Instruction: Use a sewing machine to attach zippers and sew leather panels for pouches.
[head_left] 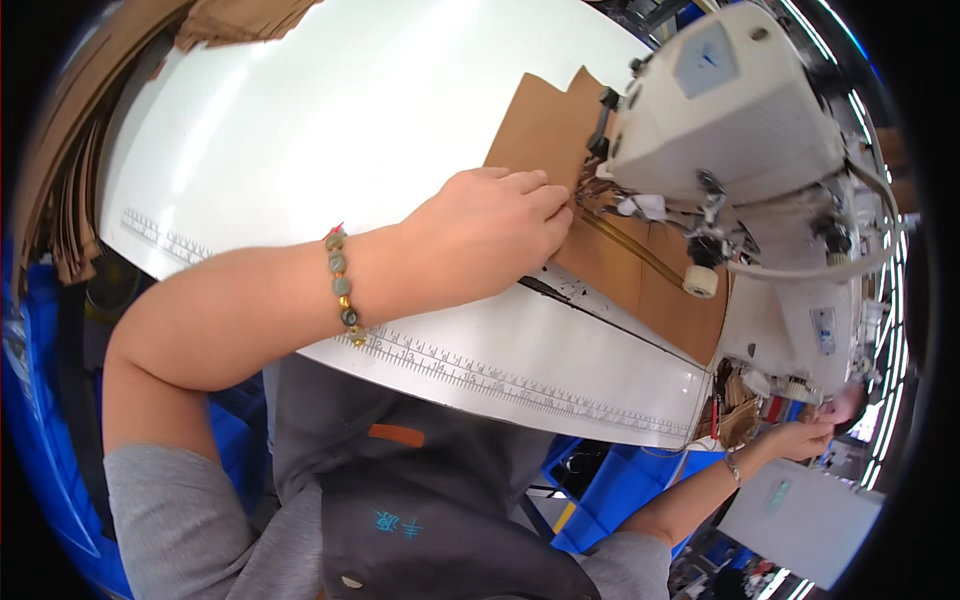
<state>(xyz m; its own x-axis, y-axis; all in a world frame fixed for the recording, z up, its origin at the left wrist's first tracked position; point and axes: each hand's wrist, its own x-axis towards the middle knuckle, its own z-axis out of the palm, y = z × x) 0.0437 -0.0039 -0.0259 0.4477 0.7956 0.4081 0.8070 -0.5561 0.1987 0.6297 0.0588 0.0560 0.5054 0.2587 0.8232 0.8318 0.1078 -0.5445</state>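
A brown fabric panel (537,120) lies under the white sewing machine (730,120), running on past its needle area. My left hand (495,235) rests on this panel just left of the needle area, palm down, fingers stretched out and close together. Its fingertips are next to the presser foot, which is partly hidden by machine parts. At the far right, my right hand (800,440) is closed at the rim of the dark, rounded handwheel (851,403) at the machine's end. Its fingertips are small and blurred there. A brassy strip (640,250) lies across the panel.
The white table (300,120) has ruler markings along its near edge. More brown pieces hang at the left (75,200), and another brown piece (245,18) lies at the far edge. Blue bins (625,490) stand below the table. Brown scraps (738,410) sit by the machine's base.
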